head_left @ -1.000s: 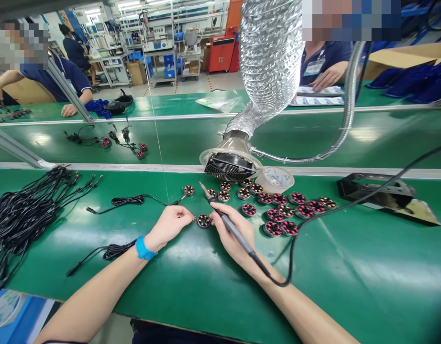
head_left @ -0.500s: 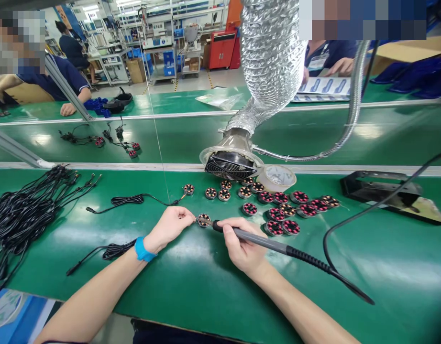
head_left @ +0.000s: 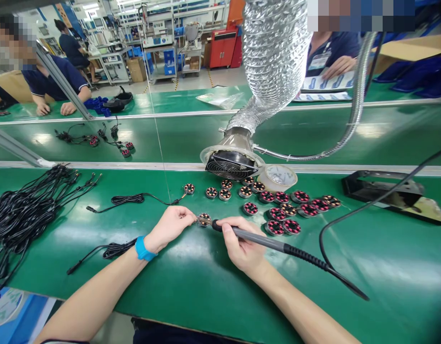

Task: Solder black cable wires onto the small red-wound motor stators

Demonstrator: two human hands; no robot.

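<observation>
Grey tubular iron (head_left: pixel 262 239), round stator (head_left: pixel 204 218)

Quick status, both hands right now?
Left hand: pinched closed beside the round coil; what it grips is too small to tell.
Right hand: closed, holding the soldering iron.

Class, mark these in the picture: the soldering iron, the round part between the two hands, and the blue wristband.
Soldering iron (head_left: pixel 259 238): head view, on its grey shaft.
Round part (head_left: pixel 205 216): head view, on its far edge.
Blue wristband (head_left: pixel 144 249): head view, middle of the band.
</observation>
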